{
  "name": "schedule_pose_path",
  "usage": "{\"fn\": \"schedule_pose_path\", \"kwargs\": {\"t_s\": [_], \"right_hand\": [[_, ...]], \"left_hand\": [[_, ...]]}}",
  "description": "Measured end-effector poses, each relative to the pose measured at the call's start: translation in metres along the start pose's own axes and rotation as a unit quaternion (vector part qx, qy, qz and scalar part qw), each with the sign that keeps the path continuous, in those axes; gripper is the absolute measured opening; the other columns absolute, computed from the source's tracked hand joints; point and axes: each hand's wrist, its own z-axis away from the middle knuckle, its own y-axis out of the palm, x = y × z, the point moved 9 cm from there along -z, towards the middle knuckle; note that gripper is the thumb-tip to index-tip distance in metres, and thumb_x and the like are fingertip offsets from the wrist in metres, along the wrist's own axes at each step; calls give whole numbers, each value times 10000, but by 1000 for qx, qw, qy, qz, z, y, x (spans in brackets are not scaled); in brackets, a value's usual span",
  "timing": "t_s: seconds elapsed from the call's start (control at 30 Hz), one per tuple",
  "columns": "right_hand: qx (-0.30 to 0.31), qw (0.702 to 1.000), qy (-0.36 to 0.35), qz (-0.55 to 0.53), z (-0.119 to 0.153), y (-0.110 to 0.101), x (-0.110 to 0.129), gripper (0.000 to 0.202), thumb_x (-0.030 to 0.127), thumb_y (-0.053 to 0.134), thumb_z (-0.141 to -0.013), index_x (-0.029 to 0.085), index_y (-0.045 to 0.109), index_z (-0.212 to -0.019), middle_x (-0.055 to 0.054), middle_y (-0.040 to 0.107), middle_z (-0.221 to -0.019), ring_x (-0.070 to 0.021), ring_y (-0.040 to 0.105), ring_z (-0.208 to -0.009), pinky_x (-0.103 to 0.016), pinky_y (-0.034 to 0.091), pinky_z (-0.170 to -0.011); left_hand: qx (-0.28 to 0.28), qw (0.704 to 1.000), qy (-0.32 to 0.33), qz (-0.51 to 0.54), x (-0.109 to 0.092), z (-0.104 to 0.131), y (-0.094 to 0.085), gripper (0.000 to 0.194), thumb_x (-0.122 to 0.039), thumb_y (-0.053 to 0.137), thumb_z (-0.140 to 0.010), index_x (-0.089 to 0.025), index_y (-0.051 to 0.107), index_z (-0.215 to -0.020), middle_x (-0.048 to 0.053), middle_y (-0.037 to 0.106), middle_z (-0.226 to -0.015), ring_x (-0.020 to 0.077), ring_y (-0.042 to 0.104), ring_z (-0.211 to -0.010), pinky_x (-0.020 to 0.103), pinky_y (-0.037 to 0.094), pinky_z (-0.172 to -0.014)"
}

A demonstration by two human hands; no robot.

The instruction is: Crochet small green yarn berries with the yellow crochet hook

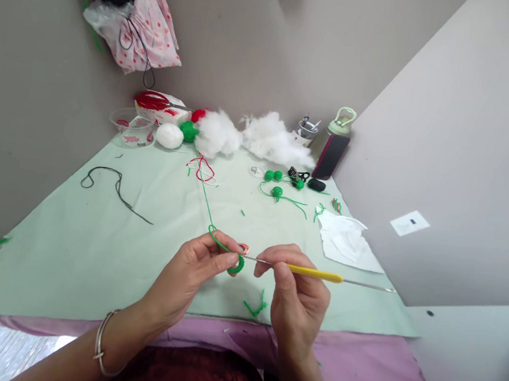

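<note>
My left hand [202, 259] pinches a small ring of green crochet work [238, 266] between thumb and fingers. A red-orange stitch marker or clip [243, 249] shows just behind the fingertips; its exact kind is hard to make out. My right hand [295, 291] grips a crochet hook [318, 274] by its yellow handle. The hook's thin metal end reaches left to the green piece, and its other metal end points right. Green yarn [207, 200] loops at my left forefinger and runs back to a green yarn ball [189, 131].
White stuffing [274, 138] lies at the back beside a white yarn ball [169, 135] and red scissors [153, 101]. Small green crocheted balls [277, 191], a phone [331, 156], a bottle [341, 122] and white paper [345, 242] are to the right. A black cord [119, 186] lies left.
</note>
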Motion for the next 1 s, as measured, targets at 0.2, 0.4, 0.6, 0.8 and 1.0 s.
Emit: {"fn": "schedule_pose_path", "kwargs": {"t_s": [0.2,0.4,0.6,0.8,1.0], "right_hand": [[7,1000,2,1,1,1,0,198,185,575,-1037,227,759,-977,-15,675,-840,-152,622,-749,-323,496,-709],[8,1000,-1,1,1,1,1,199,177,575,-1034,231,759,-979,-11,676,-833,-153,618,-752,-322,493,-710],[16,1000,-7,9,1,2,2,204,163,569,-1034,231,757,-995,-15,685,-852,-154,624,-775,-317,501,-717],[33,998,-24,40,1,4,6,202,134,576,-1024,232,750,-999,-13,689,-840,-164,640,-823,-318,512,-743],[36,999,-2,6,2,5,1,195,158,586,-1026,235,762,-989,-23,695,-841,-167,647,-801,-328,533,-740]], "left_hand": [[-1,1000,-1,1,1,-1,0,86,-305,811,-871,-234,764,-859,-18,724,-895,125,607,-818,270,454,-841],[-1,1000,-3,4,1,0,0,78,-305,811,-874,-246,767,-849,-24,738,-910,120,610,-817,266,454,-840],[-4,1000,-2,4,1,0,-1,90,-308,817,-866,-237,766,-842,-17,733,-881,130,608,-806,278,453,-837],[-10,1000,3,-8,0,0,-1,112,-322,814,-865,-235,765,-816,-24,718,-814,130,597,-802,269,449,-846],[-20,999,23,-37,-5,0,-2,95,-323,831,-845,-248,785,-809,-19,738,-813,143,622,-817,273,478,-852]]}}
